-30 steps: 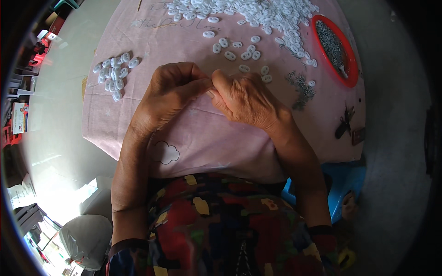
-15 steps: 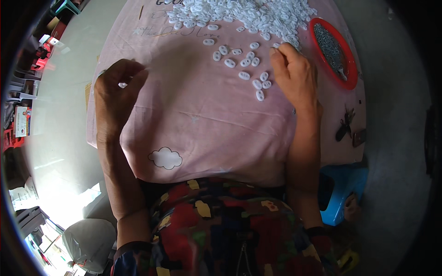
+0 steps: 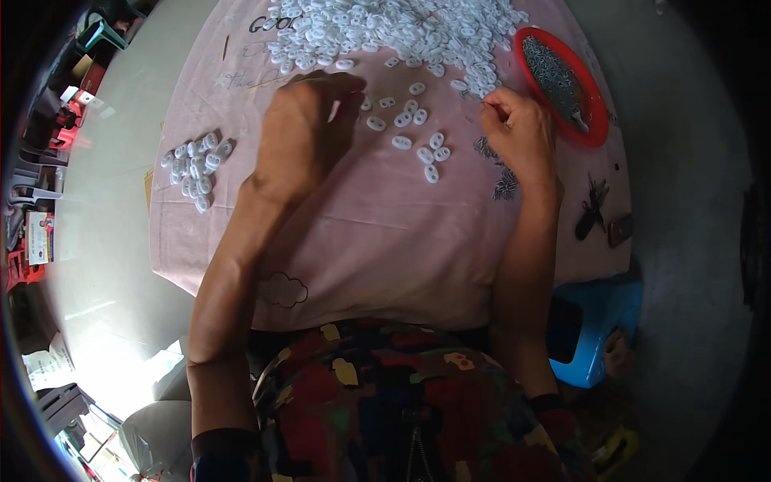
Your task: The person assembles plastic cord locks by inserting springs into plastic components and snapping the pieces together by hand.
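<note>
My left hand reaches over the middle of the table, thumb and forefinger apart beside loose white oval two-hole plastic pieces. Nothing shows between those fingers, though the hand's back hides part of the grip. On the right, my right hand is closed in a pinch at the edge of the big heap of white pieces. Whatever its fingertips hold is too small to make out. Small grey metal screws lie beside and partly beneath that hand. A separate cluster of white pieces lies at the left edge.
At the far right stands a red oval tray full of small metal screws. Keys and a dark small case lie near the right edge of the pink-covered table. A blue stool stands below.
My left hand has moved right, from the left edge to the loose pieces, uncovering the cluster there. My right hand stays in its pinch near the heap. The whole view has shifted slightly.
</note>
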`<state>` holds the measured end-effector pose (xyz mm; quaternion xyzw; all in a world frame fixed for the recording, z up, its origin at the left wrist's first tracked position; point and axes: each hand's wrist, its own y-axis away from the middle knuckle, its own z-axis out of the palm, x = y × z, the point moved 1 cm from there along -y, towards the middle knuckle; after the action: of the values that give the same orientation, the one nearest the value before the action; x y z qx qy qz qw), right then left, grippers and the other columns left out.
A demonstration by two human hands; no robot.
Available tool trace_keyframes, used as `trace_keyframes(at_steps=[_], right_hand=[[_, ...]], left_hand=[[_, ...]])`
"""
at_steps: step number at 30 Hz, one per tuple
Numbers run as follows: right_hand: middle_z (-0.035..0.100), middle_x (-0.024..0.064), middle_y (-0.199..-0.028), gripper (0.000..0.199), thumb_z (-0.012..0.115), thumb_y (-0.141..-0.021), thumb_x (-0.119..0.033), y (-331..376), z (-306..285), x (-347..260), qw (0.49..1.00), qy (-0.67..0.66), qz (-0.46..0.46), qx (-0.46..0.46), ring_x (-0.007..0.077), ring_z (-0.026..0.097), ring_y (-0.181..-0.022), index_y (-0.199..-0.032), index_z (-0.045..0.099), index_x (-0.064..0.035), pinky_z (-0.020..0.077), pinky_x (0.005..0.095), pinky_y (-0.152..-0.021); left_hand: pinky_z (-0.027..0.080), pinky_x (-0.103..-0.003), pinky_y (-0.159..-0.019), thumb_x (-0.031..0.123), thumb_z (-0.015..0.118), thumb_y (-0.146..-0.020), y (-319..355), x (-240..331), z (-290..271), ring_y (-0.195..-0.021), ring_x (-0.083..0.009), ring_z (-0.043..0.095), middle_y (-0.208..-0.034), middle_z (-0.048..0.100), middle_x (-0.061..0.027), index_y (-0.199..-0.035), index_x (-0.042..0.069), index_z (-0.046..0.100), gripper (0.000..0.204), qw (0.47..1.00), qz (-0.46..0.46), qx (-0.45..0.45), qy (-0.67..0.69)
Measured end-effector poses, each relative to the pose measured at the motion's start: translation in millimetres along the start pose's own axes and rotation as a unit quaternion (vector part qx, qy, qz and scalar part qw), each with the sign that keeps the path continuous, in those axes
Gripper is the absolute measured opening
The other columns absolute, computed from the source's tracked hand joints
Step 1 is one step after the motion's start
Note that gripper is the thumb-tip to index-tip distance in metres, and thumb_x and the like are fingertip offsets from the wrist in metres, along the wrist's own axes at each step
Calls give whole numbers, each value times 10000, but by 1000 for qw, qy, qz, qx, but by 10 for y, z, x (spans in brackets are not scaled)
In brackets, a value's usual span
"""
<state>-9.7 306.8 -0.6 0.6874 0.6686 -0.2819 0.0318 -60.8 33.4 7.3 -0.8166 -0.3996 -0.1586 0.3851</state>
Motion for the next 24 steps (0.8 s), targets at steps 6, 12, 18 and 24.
trace_keyframes(at_steps=[6, 12, 18, 24], right_hand=[[687, 128, -737, 147, 661, -827, -120, -1, -53, 99, 998, -16, 40, -46, 184, 654, -623, -906, 676, 3, 484, 319, -606], [697, 132, -791, 155, 665, -825, -124, 26, 46, -33, 997, 1, -34, -69, 183, 675, -706, -915, 670, 2, 501, 339, -644], [673, 85, -757, 115, 654, -837, -69, 12, 75, -206, 989, -135, -55, -20, 131, 635, -685, -935, 658, -10, 485, 289, -623], [641, -6, -785, 76, 630, -887, -43, 38, 107, -430, 950, -296, -66, -79, 27, 546, -709, -941, 651, 6, 438, 207, -617]], left_hand=[[518, -389, -762, 65, 674, -806, -119, -138, 519, -852, -307, 655, -804, 656, -160, -951, 66, 730, 155, 996, 37, -58, -62], [531, -364, -743, 88, 686, -804, -50, 21, 407, -804, -288, 674, -890, 702, -129, -920, 90, 735, 126, 994, -51, -82, 59], [512, -267, -733, 59, 714, -826, -31, -55, 374, -771, -117, 646, -877, 724, -51, -948, 26, 736, 129, 941, -157, -106, 282], [481, -221, -701, 79, 722, -860, -36, 107, 301, -771, -65, 610, -891, 711, -31, -1010, 12, 720, 164, 840, -251, -142, 459]])
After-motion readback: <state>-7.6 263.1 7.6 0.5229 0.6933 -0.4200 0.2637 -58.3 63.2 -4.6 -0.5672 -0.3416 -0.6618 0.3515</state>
